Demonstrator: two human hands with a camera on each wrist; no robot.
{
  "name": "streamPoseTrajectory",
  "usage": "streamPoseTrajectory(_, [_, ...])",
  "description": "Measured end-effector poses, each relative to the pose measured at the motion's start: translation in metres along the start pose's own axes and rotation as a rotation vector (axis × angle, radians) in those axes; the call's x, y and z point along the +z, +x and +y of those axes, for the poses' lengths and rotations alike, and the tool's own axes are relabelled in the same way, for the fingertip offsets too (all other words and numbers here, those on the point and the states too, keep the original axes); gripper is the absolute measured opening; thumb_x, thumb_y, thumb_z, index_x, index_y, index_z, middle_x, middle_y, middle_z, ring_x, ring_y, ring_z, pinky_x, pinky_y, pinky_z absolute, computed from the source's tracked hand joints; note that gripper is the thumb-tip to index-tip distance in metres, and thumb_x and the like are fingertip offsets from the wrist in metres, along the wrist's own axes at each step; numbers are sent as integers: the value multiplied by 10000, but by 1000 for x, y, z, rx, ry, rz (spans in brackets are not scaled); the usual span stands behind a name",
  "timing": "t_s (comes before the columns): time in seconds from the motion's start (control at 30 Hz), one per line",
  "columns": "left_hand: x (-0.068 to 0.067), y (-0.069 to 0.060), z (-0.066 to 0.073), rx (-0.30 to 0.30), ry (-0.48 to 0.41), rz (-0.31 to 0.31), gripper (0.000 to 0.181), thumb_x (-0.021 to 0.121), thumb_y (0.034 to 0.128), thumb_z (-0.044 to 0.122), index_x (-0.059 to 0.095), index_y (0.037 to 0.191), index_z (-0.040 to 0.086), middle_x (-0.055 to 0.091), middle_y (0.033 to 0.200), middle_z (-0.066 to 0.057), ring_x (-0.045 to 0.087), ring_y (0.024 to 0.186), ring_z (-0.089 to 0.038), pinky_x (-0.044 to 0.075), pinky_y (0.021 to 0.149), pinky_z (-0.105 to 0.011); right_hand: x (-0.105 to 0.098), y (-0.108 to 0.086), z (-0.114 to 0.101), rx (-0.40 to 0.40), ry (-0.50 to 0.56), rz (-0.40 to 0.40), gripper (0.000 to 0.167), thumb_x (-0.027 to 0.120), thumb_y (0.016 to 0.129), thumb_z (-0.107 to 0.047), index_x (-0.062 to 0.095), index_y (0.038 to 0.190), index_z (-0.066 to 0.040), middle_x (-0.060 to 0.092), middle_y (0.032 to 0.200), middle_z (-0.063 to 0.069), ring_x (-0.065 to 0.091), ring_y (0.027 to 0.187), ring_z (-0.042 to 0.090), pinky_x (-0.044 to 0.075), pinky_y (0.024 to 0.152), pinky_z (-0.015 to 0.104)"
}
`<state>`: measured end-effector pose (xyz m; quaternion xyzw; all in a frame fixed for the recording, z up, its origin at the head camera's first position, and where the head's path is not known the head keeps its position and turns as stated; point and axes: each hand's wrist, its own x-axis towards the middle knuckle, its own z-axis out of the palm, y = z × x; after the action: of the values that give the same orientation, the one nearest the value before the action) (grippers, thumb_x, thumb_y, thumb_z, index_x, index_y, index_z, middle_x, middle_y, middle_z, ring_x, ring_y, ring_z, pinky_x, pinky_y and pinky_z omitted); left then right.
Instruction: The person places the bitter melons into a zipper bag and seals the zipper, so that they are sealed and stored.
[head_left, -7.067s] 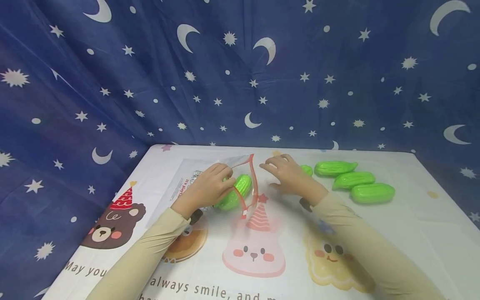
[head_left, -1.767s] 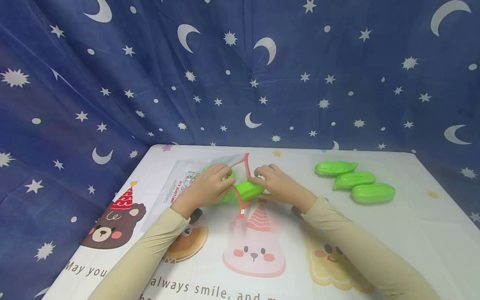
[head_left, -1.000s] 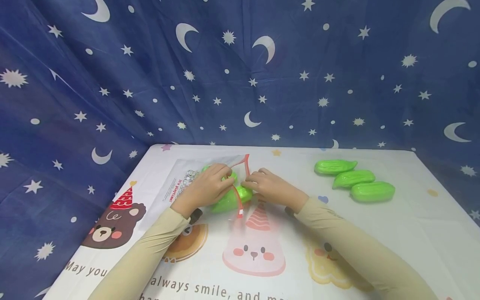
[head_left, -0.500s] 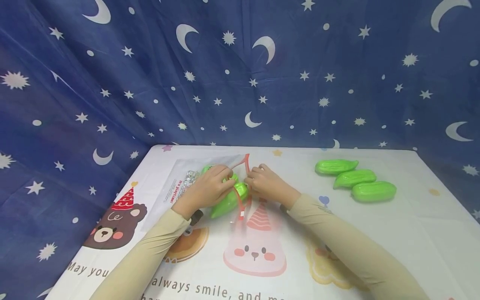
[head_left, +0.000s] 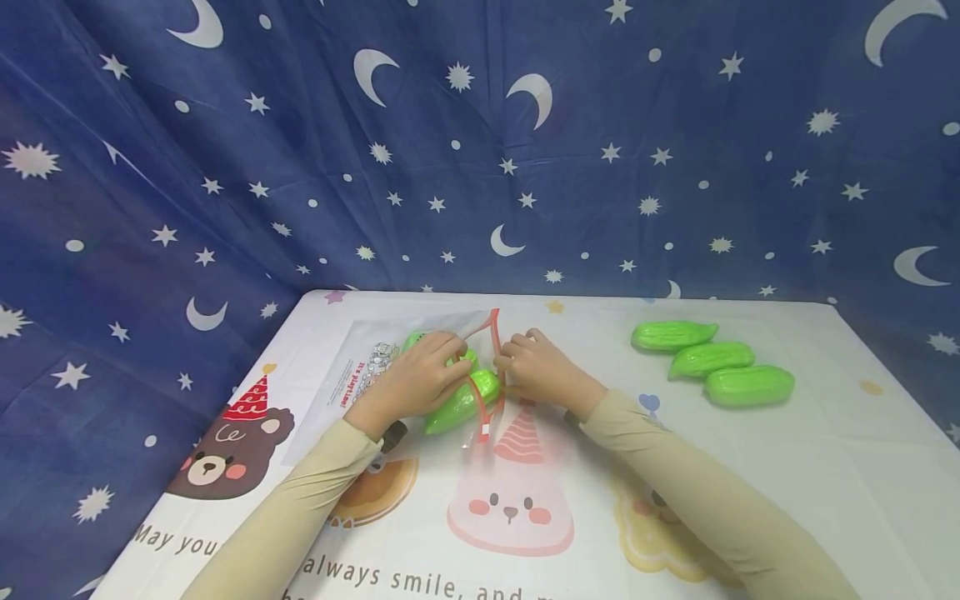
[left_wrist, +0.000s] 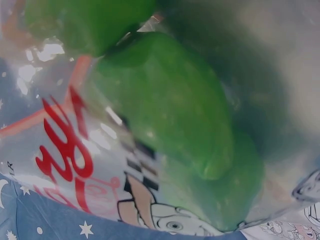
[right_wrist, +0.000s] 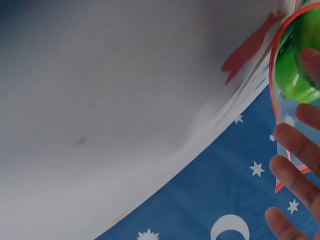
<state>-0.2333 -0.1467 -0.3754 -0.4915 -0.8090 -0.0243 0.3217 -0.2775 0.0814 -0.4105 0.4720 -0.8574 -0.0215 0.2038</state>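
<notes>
A clear printed bag with a red-edged mouth [head_left: 496,332] lies at the left of the table, its mouth facing right. Green cucumber-like pieces are inside it, one of them [head_left: 459,410] near the mouth; the left wrist view shows a green piece [left_wrist: 170,100] through the plastic. My left hand [head_left: 416,372] grips the upper side of the bag by its red edge. My right hand [head_left: 542,367] is at the mouth, beside the near piece. In the right wrist view the fingers of my right hand [right_wrist: 300,170] are spread and loosely bent, with green pieces [right_wrist: 295,75] behind the red rim.
Three green pieces lie at the right of the table, the nearest one [head_left: 748,386] lowest. The tablecloth [head_left: 847,492] carries cartoon prints. A blue curtain [head_left: 585,150] with moons and stars stands behind and at the left.
My right hand has come left from the right side to the bag's mouth, then drawn slightly back. A green piece formerly under it now lies inside the bag. My left hand has stayed in place.
</notes>
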Motion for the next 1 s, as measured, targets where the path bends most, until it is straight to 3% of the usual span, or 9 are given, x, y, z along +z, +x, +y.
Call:
streamPoseTrajectory(0.3, [1,0,1,-8,-2,-10,84,653,832,168,598,844,107,546,908,-43,520,891,-223,455,849,-343,-16,-14,13,55,-23,-38,506,777,699,-379,623,1105,-119,616,1042,55,544,997,244,422,899,443])
streamPoseTrajectory(0.57, [4,0,0,-14,-7,-13,78,659,828,151,599,837,103,536,897,-42,513,890,-224,453,849,-348,-33,-30,27,64,-76,30,541,784,699,-342,566,1138,-113,579,1053,78,533,1012,266,417,882,466])
streamPoseTrajectory(0.8, [5,0,0,-16,-15,-13,67,640,837,151,595,838,102,533,900,-42,511,895,-227,449,846,-343,-48,-46,37,129,-123,-39,610,776,708,-370,520,1199,-115,570,1110,100,530,1074,290,409,933,494])
streamPoseTrajectory(1.0, [5,-1,1,-21,-7,-19,68,641,841,157,600,847,104,535,905,-41,508,898,-226,448,852,-342,-59,-65,48,130,-154,-38,642,788,688,-371,507,1200,-103,572,1088,110,531,1034,305,413,902,498])
